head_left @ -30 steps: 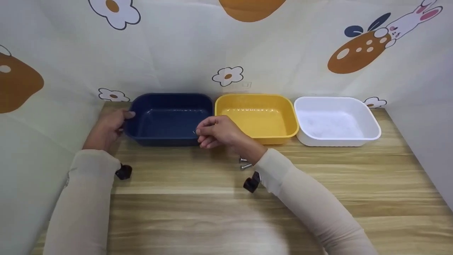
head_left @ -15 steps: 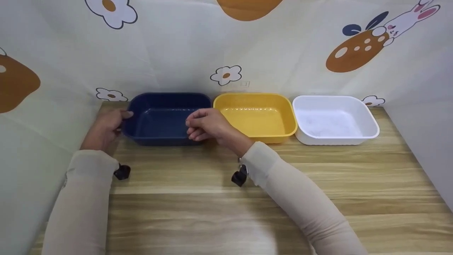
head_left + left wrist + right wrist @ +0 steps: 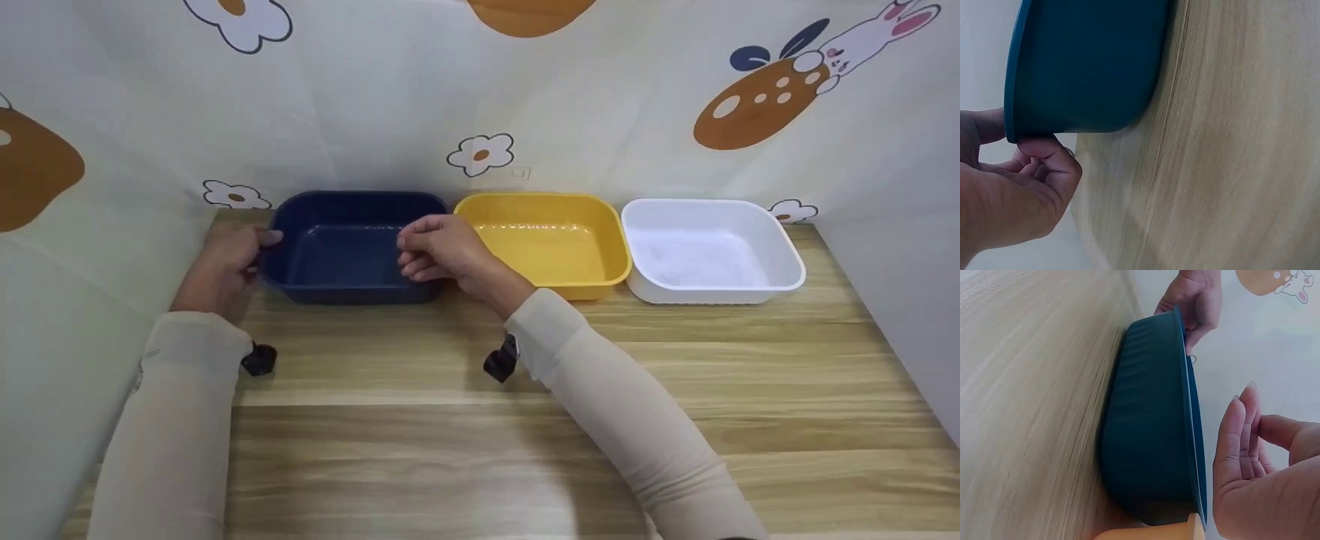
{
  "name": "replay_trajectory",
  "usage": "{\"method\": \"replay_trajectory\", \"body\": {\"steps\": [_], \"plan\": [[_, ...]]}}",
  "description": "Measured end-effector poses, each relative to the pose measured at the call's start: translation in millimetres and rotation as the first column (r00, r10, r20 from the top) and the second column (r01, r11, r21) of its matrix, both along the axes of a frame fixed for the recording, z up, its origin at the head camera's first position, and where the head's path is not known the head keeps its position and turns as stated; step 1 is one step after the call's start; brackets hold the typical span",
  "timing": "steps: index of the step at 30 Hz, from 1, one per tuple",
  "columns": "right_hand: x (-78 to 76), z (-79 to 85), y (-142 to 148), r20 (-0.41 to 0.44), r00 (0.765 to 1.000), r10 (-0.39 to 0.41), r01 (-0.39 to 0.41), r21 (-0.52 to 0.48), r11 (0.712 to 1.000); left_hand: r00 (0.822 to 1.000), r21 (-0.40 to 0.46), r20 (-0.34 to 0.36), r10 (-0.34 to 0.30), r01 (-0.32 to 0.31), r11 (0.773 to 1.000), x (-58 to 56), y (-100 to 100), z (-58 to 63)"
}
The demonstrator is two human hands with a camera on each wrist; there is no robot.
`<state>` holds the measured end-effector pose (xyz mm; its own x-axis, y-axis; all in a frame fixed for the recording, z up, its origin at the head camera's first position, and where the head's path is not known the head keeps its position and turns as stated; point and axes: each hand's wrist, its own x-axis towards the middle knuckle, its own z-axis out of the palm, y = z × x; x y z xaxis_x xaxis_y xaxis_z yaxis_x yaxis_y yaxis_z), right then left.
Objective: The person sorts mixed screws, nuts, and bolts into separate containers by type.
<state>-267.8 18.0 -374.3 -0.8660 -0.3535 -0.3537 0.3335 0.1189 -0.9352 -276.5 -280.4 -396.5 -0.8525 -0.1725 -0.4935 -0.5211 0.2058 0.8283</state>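
A dark blue plastic bin [image 3: 352,287] stands on the wooden table at the back left. My left hand [image 3: 227,255] grips its left end, thumb over the rim and curled fingers under it, as the left wrist view shows on the bin [image 3: 1089,67]. My right hand [image 3: 442,251] is raised over the bin's right side. In the right wrist view, that hand [image 3: 1269,484] has its fingers extended together, thumb against them, and no object shows at the fingertips. A small thin wire-like loop [image 3: 1193,359] appears by the bin's rim, near the left thumb.
A yellow bin [image 3: 547,285] stands right of the blue one, and a white bin [image 3: 712,288] stands beyond it. Behind them hangs a printed curtain [image 3: 390,97]. A black wrist camera [image 3: 501,360] sits at the right cuff, over the wooden table [image 3: 375,450].
My right hand has moved left and farther over the blue bin. The thin wire at its fingertips no longer shows there. Screws seen on the table are now hidden by the right arm. The left hand keeps its grip.
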Motion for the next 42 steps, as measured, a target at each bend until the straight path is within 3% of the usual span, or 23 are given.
{"method": "replay_trajectory", "body": {"steps": [8, 14, 21, 27, 42], "plan": [[-0.1, -2.4, 0.8, 0.007, 1.000, -0.028, 0.028, -0.008, 1.000, 1.000, 0.035, 0.004, 0.013, -0.013, 0.999, -0.9, 0.8, -0.5], [-1.5, 0.0, 1.3, 0.007, 1.000, -0.008, 0.008, -0.004, 1.000, 1.000, 0.013, -0.020, 0.018, -0.018, 1.000, -2.5, -0.3, 0.9], [-0.4, -0.2, 3.2, 0.013, 1.000, -0.012, 0.012, 0.003, 1.000, 0.999, 0.006, -0.041, -0.021, 0.021, 1.000, -1.3, -0.5, 0.2], [1.5, -3.0, 4.1, 0.022, 1.000, -0.014, 0.015, -0.022, 1.000, 0.999, -0.004, -0.033, -0.009, 0.008, 1.000, -0.2, -1.0, -2.8], [21.7, 3.1, 21.6, 0.001, 0.998, 0.058, -0.058, -0.065, 0.996, 1.000, 0.001, -0.011, -0.015, 0.015, 1.000, 0.0, -1.4, -2.3]]}}
